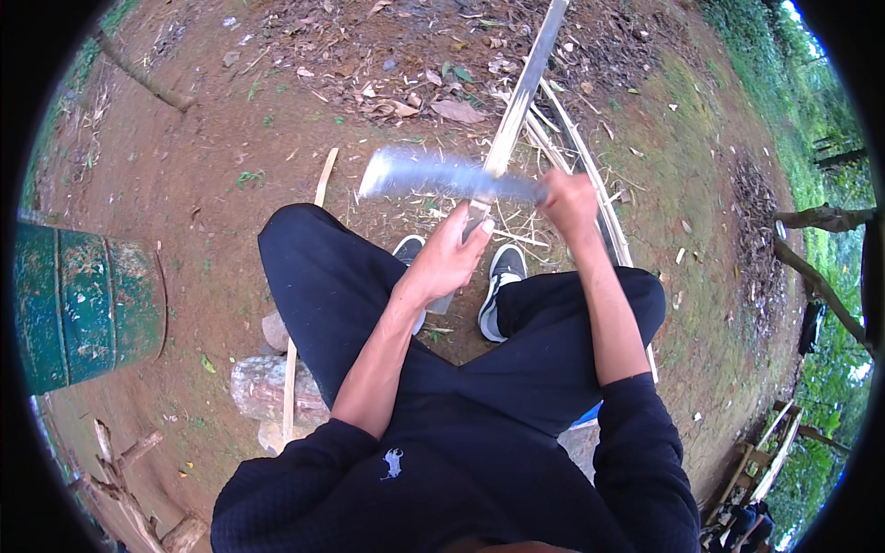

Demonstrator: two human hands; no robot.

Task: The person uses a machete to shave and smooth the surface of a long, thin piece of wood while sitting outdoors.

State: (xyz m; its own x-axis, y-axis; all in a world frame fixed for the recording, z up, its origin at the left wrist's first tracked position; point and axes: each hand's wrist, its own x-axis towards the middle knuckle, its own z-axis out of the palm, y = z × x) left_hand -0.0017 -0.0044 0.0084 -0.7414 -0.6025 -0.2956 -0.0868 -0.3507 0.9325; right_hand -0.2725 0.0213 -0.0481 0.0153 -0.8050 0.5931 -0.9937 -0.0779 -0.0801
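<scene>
My left hand [449, 256] is closed round the near part of a long wooden strip [513, 129], whose lower end passes down between my shoes. The strip slants away to the upper right, grey at its far part and pale where it is shaved. In my right hand [570, 205] is the handle of a machete [419, 173]. Its broad blade, smeared by motion, lies across the strip just beyond my left hand and points left. Whether the edge touches the wood is hard to make out.
Pale shavings and several split strips [595, 180] lie on the earth by my right knee. A green metal drum [88, 309] is at left. Beside my left thigh are a log [267, 387] and a narrow strip [289, 392]. Dry leaves [456, 111] cover ground ahead.
</scene>
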